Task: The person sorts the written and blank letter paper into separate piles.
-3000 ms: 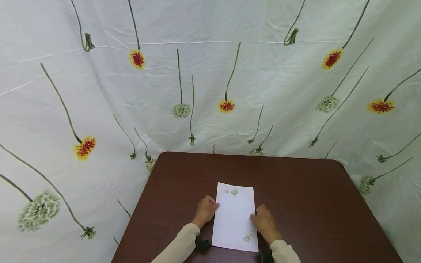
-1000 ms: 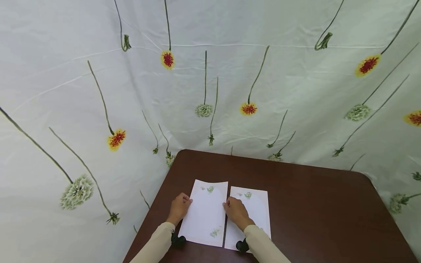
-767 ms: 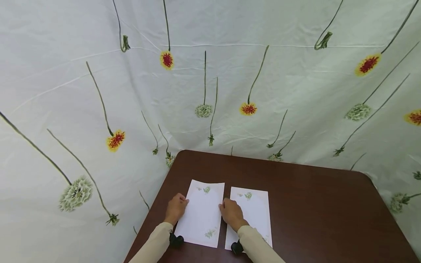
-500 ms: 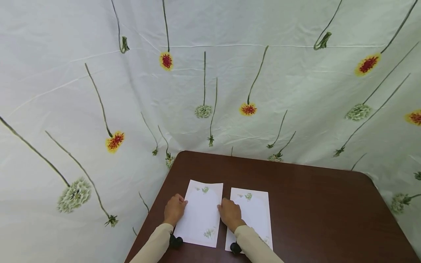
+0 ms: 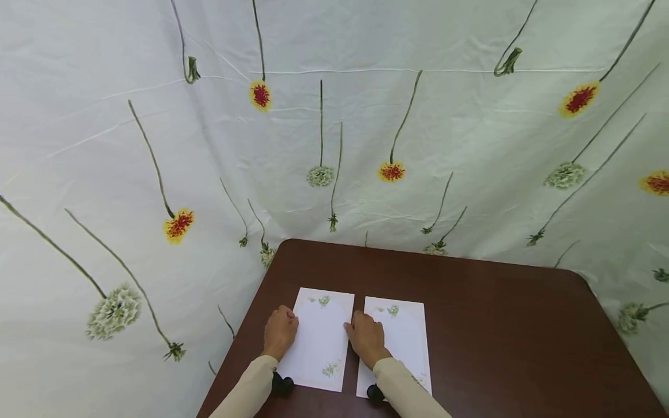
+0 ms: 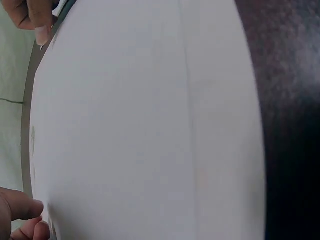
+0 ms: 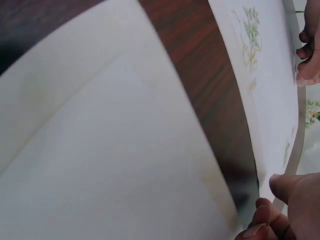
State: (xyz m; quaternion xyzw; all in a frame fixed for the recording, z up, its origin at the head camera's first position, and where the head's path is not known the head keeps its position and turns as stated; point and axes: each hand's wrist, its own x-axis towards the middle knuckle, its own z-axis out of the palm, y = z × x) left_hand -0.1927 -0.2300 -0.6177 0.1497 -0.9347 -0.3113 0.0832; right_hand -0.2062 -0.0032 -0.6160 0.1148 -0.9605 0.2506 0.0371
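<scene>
A white paper sheet (image 5: 321, 342) with pale green flower prints near two corners lies on the dark brown table. My left hand (image 5: 280, 333) is at its left edge, fingers loosely curled. At the right edge is my right hand (image 5: 366, 338), its thumb (image 7: 280, 185) over the border and a gap between thumb and fingers (image 7: 260, 220). A second, similar sheet (image 5: 402, 342) lies to the right, partly under my right forearm in the head view. A narrow strip of table shows between the sheets.
The dark brown table (image 5: 496, 325) extends to the right and behind the sheets. A white cloth (image 5: 235, 139) with printed flowers hangs behind and beside it. Black wrist cameras (image 5: 282, 384) sit under both wrists.
Three seconds ago only one sheet showed between my hands. Both hands have carried the upper sheet left, uncovering the other. Its bowed far edge is now straight, and the view has turned right.
</scene>
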